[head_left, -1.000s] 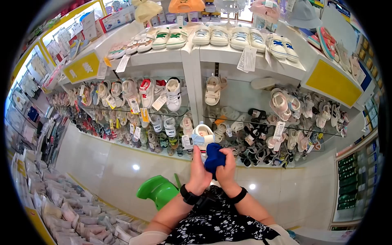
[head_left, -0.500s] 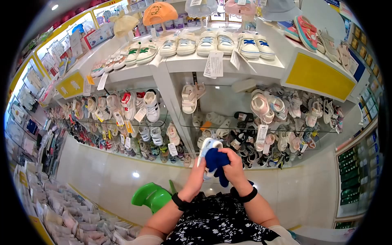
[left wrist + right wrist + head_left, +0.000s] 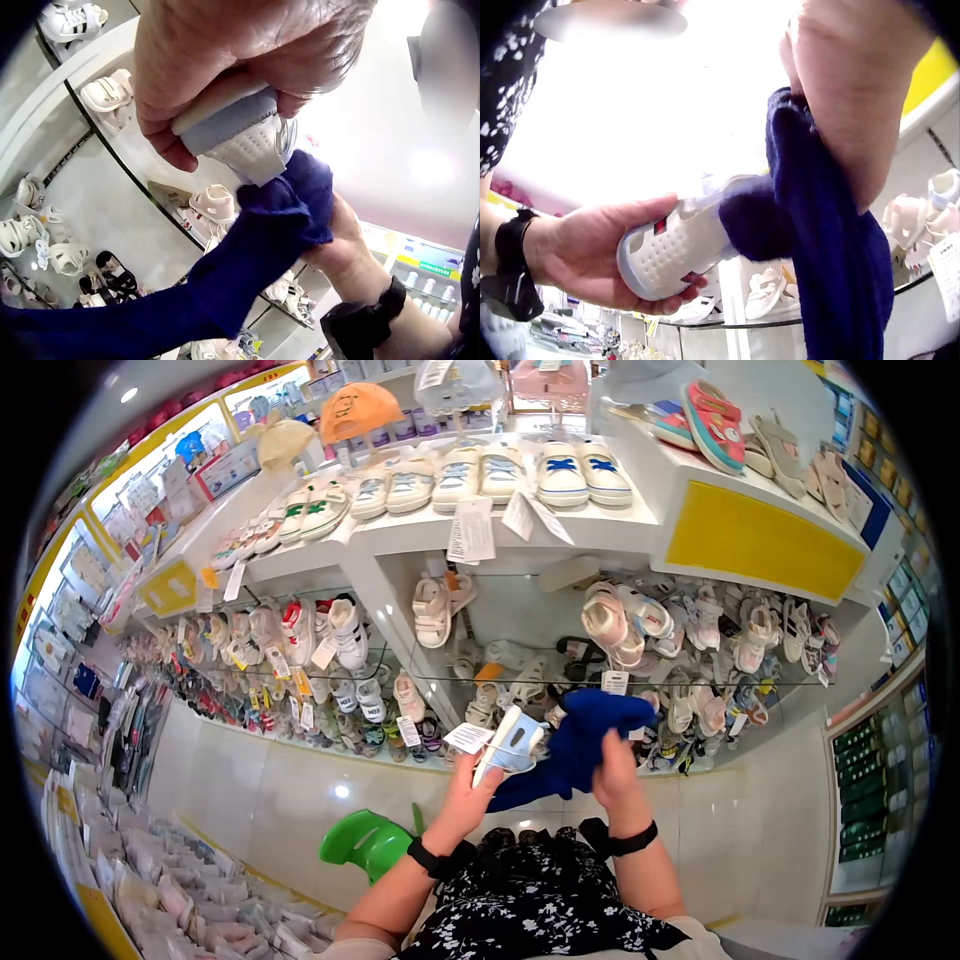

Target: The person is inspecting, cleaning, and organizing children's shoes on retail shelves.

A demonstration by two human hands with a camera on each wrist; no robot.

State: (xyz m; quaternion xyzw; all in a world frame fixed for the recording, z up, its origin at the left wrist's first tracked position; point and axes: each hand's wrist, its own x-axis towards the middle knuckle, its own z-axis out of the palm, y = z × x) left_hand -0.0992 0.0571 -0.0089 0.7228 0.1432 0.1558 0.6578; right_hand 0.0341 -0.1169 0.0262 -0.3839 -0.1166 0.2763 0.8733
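My left hand (image 3: 462, 792) grips a small child's shoe (image 3: 518, 738), white with pale blue parts and a paper tag hanging from it. In the right wrist view the shoe's white dotted sole (image 3: 671, 255) shows, with that hand's fingers and thumb around it. A dark blue knitted cloth (image 3: 590, 735) hangs from my right hand (image 3: 622, 785), whose thumb and fingers pinch it. One end of the cloth meets the shoe's opening in the left wrist view. Its long part (image 3: 247, 277) trails down and to the side.
Glass shelves before me hold many small shoes and sandals (image 3: 432, 612). More shoes (image 3: 570, 475) line the white counter above, below several hats (image 3: 360, 410). A green plastic stool (image 3: 370, 840) stands on the floor to my left. Packaged goods (image 3: 180, 880) fill the lower left.
The bunched blue cloth has spread out and swung up and right with my right hand. My hands have moved apart, and the shoe has turned. The head view has shifted right.
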